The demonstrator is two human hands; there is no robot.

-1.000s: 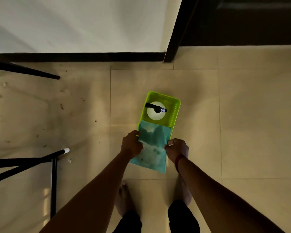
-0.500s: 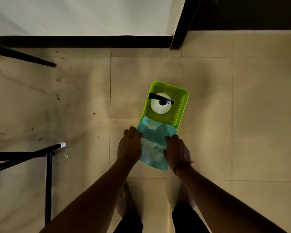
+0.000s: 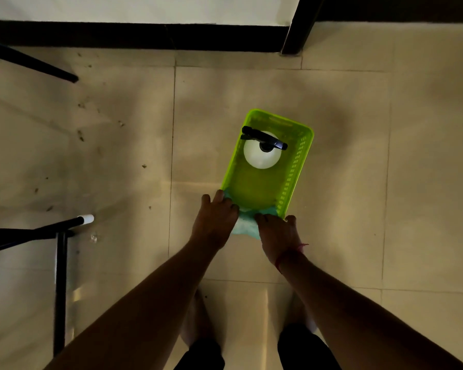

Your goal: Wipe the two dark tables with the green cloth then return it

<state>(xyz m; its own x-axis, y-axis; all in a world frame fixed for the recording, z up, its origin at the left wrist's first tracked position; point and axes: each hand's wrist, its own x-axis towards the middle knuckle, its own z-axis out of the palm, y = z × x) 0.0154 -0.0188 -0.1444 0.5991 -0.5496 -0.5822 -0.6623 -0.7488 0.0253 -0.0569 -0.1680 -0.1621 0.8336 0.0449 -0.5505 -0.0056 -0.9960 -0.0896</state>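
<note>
Pressed flat-fingered by left hand [image 3: 215, 218] and right hand [image 3: 277, 235], the green cloth [image 3: 245, 227] (mostly outside the basket [image 3: 296, 166]) may slide off its rim.

Lighting: dim, warm, uneven. Brightest item: neon-green basket [image 3: 296, 166]; the white spray bottle [image 3: 257, 160] inside glows. Soft shadow on tiled floor [image 3: 358, 196] beyond basket's far right corner. Dull, texture lost: green cloth [image 3: 245, 228]. Near-silhouette: forearms [image 3: 150, 303]. Pale glare at lower left edge. Wide-angle distortion: door frame [image 3: 297, 22] leans. Focus soft throughout.
</note>
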